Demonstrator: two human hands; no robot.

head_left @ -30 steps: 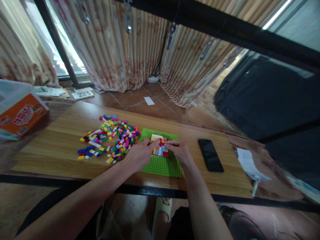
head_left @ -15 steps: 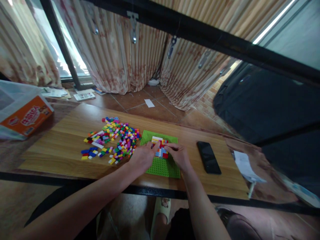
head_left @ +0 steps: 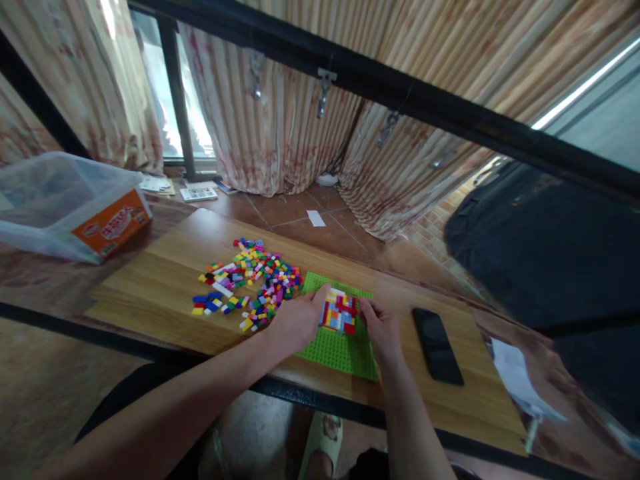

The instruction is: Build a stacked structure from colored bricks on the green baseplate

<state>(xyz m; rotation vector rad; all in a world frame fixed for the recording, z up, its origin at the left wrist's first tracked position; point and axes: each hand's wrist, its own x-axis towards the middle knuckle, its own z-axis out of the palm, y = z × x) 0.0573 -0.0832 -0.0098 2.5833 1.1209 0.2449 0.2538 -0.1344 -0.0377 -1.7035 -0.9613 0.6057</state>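
A green studded baseplate [head_left: 340, 357] lies on the wooden board, bearing a flat patch of toy building bricks [head_left: 339, 315] in red, white, yellow, orange and light blue. My left hand [head_left: 299, 321] rests over the plate's left side, its thumb and forefinger against the patch's left edge; its other fingers are curled and partly hidden. At the right edge of the patch is my right hand [head_left: 381, 327], fingers bent and tips close together. Whether a small brick is between those fingertips cannot be made out. Left of the plate spreads a pile of loose bricks [head_left: 273, 277] in many colours.
A black phone [head_left: 437, 347] lies right of the plate on the wooden board [head_left: 165, 267]. A clear plastic bin [head_left: 65, 207] with an orange label stands at the far left. White paper [head_left: 520, 377] lies at the right. A dark metal bar [head_left: 360, 63] crosses above the back.
My hands have moved apart from over the brick patch to its left and right edges, showing more of it. The whole view has shifted, with the bin more fully in sight.
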